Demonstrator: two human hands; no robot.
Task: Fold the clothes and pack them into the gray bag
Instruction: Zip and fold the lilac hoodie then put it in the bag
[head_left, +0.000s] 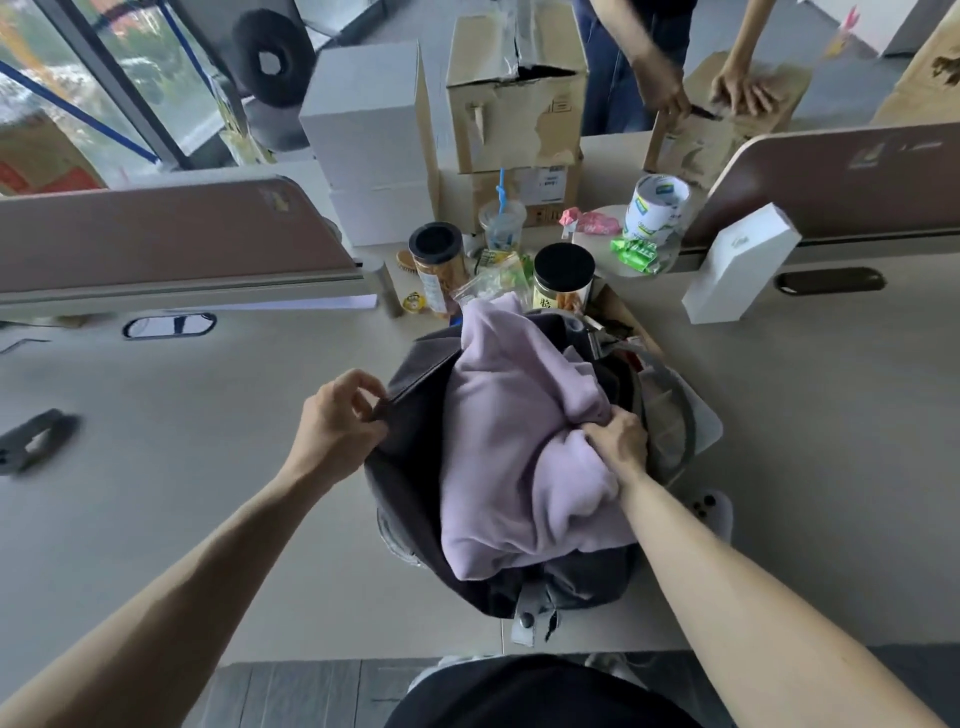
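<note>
Loosely bunched lilac garment (511, 441), gray bag (415, 384) open

Nothing is being shown sharply enough to be read with certainty. Dark Chinese characters are being displayed on the label of the black-lidded jar (562, 283), blue-green print on the white cylinder (657, 210), pale lettering on the green packets (636, 254) and a printed sticker on the cardboard box (478, 184), all of it blurred.

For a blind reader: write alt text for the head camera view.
The right hand grips a lilac garment bulging out of an open gray bag on a desk, while the left hand pinches the bag's rim. Jars and cardboard boxes stand behind.
</note>
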